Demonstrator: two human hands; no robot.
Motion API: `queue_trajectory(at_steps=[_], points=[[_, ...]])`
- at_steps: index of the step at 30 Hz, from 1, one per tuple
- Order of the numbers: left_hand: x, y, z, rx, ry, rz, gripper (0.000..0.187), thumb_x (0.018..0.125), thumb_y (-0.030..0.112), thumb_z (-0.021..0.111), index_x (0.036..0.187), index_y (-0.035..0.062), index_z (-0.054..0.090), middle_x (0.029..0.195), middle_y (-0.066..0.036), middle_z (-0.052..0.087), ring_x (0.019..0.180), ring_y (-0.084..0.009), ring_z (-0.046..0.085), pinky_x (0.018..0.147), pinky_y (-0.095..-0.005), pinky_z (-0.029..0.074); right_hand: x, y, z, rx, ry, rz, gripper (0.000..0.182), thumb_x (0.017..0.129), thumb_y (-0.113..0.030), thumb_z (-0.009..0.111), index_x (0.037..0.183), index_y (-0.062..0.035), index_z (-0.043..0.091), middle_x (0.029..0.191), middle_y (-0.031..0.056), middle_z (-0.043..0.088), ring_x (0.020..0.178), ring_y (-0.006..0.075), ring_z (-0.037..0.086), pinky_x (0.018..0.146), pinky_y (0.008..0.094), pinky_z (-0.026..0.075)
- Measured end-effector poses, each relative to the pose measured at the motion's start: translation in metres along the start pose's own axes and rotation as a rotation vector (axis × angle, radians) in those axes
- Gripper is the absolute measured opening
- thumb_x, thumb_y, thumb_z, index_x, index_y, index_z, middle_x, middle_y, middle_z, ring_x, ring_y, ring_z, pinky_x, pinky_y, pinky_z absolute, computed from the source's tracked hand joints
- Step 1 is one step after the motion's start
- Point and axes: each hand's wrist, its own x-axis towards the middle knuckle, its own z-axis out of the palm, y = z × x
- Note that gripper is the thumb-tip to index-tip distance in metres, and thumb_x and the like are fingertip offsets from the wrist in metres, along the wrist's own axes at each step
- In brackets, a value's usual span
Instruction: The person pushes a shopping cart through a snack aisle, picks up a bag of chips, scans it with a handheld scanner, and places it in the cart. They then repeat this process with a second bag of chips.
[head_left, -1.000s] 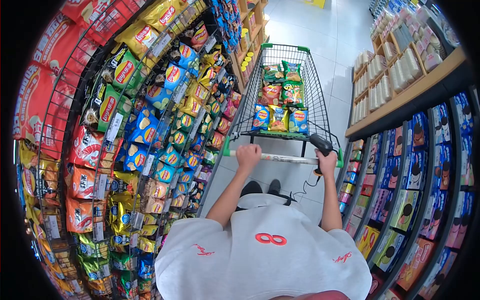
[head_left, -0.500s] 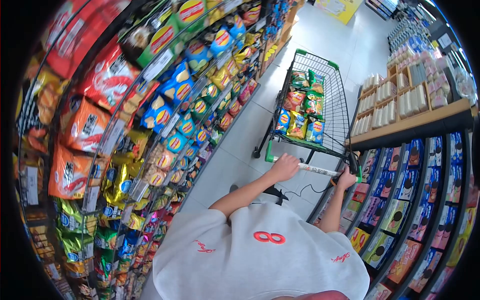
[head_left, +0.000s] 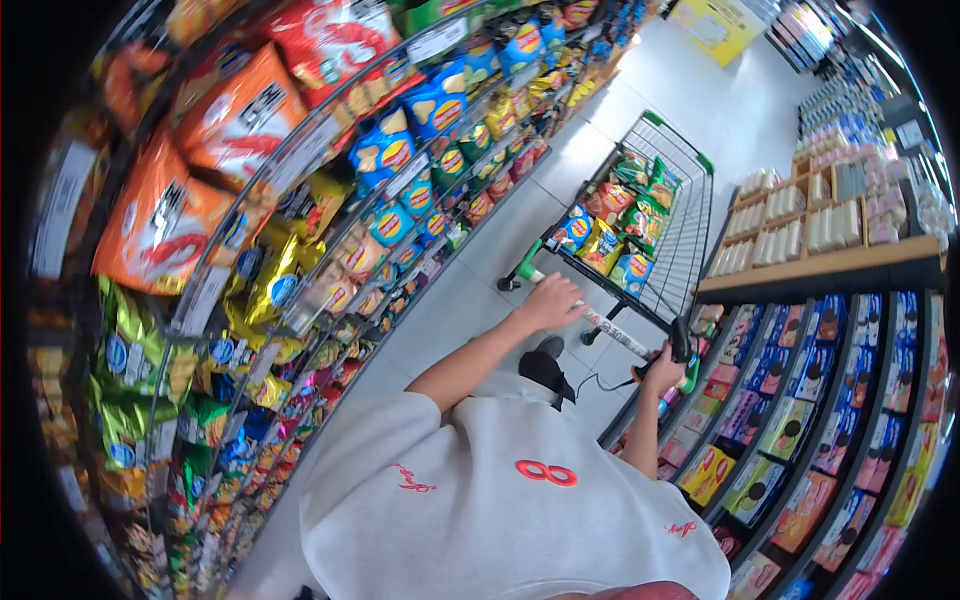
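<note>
A supermarket aisle with a pale tiled floor (head_left: 470, 300) is seen from above. The shopping cart (head_left: 690, 225) stands in the middle of it and serves as the landmark here. To the left of the cart, wire shelves (head_left: 300, 190) are filled from top to bottom with bags of crisps in orange, blue, yellow and green. To the right of the cart, a wooden shelf (head_left: 820, 270) is stacked with pale packets, and below it boxes of biscuits (head_left: 800, 420) are lined up in rows.

Several crisp bags (head_left: 610, 225) are laid in the basket of the cart, close to its near end. The cart handle (head_left: 610, 330), a pale bar with green ends, is gripped at its left part by the left hand (head_left: 548, 300), whose fingers are curled closed over the bar. At the right end of the handle the right hand (head_left: 662, 372) is closed around a black handheld scanner (head_left: 681, 340), which is held upright just beside the bar; a dark cable (head_left: 600, 382) is hung from it towards the body. A light grey shirt (head_left: 520, 500) with a red mark is worn by the person, nearest the camera, behind the cart.
</note>
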Motion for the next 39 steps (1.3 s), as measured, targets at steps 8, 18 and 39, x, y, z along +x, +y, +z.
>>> queue_trajectory(at_steps=[8,18,39], points=[[-0.058,-0.021,-0.048,0.193,0.207,-0.170,0.021,0.087,0.021,0.062,0.071,0.0078,0.058,0.069,-0.007,0.056,0.076,-0.0247,0.057,0.078,-0.0392,0.042,-0.090,0.000,0.001,0.006,-0.475,-0.102,0.031,0.083,-0.028,0.076,0.086,0.0017,0.071,0.073,0.0121,0.071,0.065,0.0223,0.068,0.063,0.0373,0.052],[-0.125,-0.021,-0.071,0.352,0.330,-0.546,0.007,0.079,0.008,0.060,0.073,0.0074,0.064,0.077,-0.009,0.062,0.086,-0.0276,0.058,0.098,-0.0412,0.042,-0.207,-0.007,-0.025,-0.028,-0.961,-0.541,0.038,0.076,-0.035,0.080,0.089,0.0005,0.075,0.073,0.0194,0.071,0.071,0.0353,0.071,0.067,0.0433,0.051],[-0.275,0.124,-0.073,0.430,0.276,-0.546,0.010,0.083,0.013,0.057,0.074,0.0100,0.062,0.075,-0.007,0.063,0.083,-0.0271,0.058,0.092,-0.0433,0.037,-0.261,0.053,-0.151,-0.075,-0.831,-0.457,0.034,0.072,-0.037,0.080,0.082,-0.0054,0.074,0.069,0.0200,0.068,0.068,0.0405,0.068,0.064,0.0455,0.054]])
